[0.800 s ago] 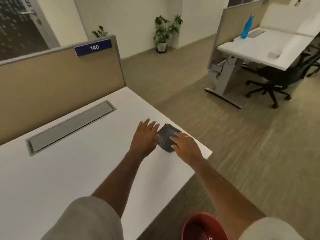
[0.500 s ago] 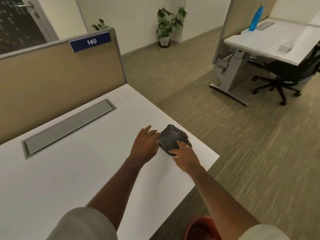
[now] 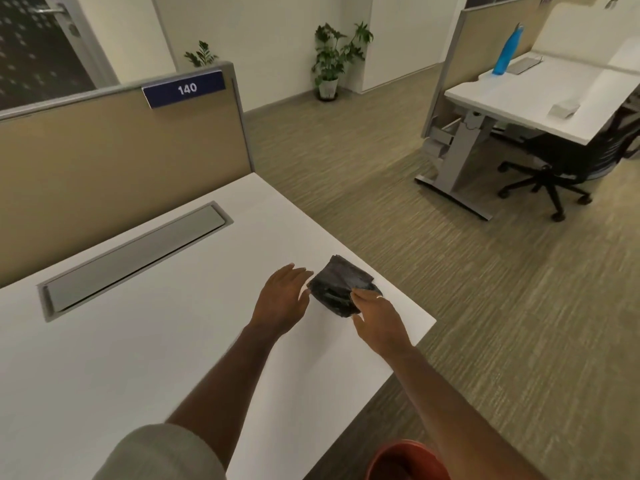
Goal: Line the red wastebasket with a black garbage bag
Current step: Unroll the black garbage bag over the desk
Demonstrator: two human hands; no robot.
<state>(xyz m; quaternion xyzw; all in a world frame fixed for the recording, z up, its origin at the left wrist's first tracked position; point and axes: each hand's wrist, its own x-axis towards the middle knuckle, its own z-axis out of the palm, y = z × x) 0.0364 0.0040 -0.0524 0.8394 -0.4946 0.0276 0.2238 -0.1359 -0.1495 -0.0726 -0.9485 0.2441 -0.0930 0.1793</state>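
A folded black garbage bag [image 3: 341,285] lies near the right corner of the white desk [image 3: 138,341], its near edge lifted slightly. My right hand [image 3: 375,315] pinches that near edge between thumb and fingers. My left hand [image 3: 282,297] rests flat with its fingers apart just left of the bag, its fingertips at the bag's left edge. The red wastebasket [image 3: 403,460] stands on the floor beside the desk at the bottom of the view, partly hidden behind my right forearm.
A beige partition [image 3: 121,161] with a "140" sign backs the desk, and a grey cable tray lid [image 3: 135,258] is set into it. Across the carpet stand another desk [image 3: 540,98], a black office chair [image 3: 568,164], a blue bottle [image 3: 507,50] and a potted plant [image 3: 334,60].
My right hand has closed on the bag's near edge and lifted it a little off the desk. My left hand has stayed beside the bag.
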